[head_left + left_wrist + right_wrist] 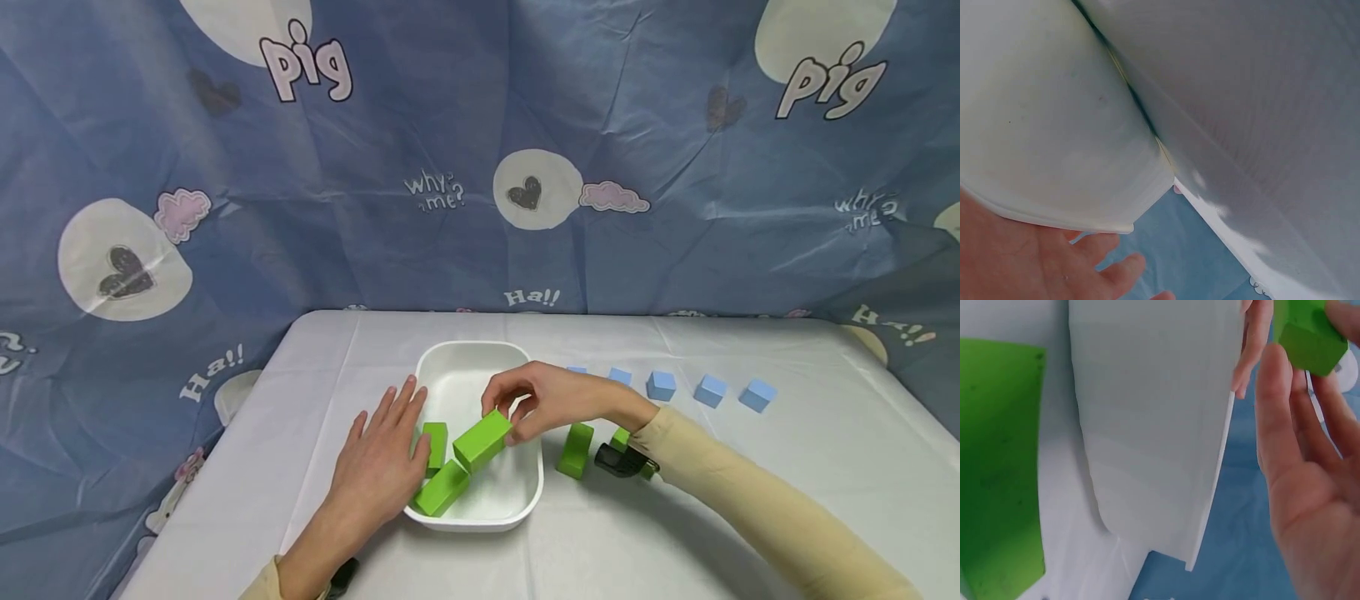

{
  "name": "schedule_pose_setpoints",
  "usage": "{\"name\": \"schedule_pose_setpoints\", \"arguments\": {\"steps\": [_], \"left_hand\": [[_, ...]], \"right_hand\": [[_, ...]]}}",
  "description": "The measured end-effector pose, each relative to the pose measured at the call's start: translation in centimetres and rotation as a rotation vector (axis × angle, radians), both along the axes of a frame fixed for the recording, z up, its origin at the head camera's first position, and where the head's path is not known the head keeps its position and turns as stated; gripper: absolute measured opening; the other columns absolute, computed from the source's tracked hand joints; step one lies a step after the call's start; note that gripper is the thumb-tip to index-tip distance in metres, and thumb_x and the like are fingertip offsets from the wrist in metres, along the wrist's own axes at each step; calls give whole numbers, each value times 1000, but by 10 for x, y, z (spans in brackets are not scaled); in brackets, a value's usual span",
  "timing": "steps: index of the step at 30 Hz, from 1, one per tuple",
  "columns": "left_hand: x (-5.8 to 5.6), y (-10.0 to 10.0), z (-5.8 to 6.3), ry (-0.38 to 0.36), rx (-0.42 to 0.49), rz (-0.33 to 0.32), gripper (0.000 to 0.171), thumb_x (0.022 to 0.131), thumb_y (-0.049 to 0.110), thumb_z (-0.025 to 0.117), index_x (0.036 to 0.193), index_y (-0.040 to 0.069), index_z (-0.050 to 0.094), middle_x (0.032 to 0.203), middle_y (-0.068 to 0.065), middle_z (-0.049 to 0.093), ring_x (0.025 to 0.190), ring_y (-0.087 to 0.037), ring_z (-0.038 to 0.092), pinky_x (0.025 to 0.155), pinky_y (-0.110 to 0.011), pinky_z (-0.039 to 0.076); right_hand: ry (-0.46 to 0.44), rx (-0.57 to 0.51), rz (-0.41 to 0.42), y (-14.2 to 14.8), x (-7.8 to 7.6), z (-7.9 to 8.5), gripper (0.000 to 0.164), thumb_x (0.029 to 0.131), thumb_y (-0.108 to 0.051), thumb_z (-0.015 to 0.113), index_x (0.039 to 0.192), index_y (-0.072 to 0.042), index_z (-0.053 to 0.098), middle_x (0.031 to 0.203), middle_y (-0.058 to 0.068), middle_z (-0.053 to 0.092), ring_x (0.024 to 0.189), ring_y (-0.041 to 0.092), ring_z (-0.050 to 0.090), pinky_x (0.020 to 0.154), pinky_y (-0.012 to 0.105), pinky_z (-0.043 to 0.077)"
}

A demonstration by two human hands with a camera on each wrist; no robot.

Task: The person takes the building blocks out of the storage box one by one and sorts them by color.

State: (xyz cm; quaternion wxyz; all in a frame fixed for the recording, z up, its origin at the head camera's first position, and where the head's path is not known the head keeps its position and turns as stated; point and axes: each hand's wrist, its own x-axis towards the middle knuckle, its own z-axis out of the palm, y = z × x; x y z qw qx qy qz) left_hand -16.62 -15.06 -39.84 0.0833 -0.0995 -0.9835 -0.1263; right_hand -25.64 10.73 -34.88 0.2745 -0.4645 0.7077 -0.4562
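Over the white tub, my right hand pinches a green block by its right end. The same block shows between the fingertips in the right wrist view. Inside the tub lie a green block near the front left and another green block along the left wall. My left hand rests against the tub's left rim with its fingers straight. From the left wrist view, the left hand lies along the tub's outer wall.
Right of the tub stands a green block, with more green partly hidden behind the right wrist's black strap. Several blue cubes line the table farther back. A printed blue cloth hangs behind the white table.
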Motion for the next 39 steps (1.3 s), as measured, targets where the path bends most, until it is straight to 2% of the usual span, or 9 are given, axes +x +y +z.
{"name": "schedule_pose_setpoints", "arguments": {"steps": [10,20,27,39], "left_hand": [[0,1,1,-2,15,-1,57,99,30,49,151,9,40,161,-6,25,146,-32,24,110,-63,22],[0,0,0,4,4,-2,57,99,30,48,151,9,41,160,-7,25,146,-32,23,111,-63,21],[0,0,0,4,12,-7,57,99,30,48,151,9,40,161,-6,25,146,-32,23,111,-63,21],[0,0,-2,7,21,-5,57,99,30,49,152,9,39,161,-7,25,146,-32,23,111,-63,21]], "right_hand": [[37,-63,-215,16,11,8,30,83,-4,74,111,-9,65,102,9,63,92,26,59,84,37,54],[126,-82,-463,36,29,17,29,82,-2,73,107,-12,65,104,6,63,94,24,61,83,35,54],[188,-92,-565,55,39,18,28,83,0,73,105,-14,64,102,6,62,92,26,61,81,33,55],[199,-107,-741,95,55,10,26,85,-3,73,108,-12,62,102,8,62,94,26,63,82,31,55]]}}
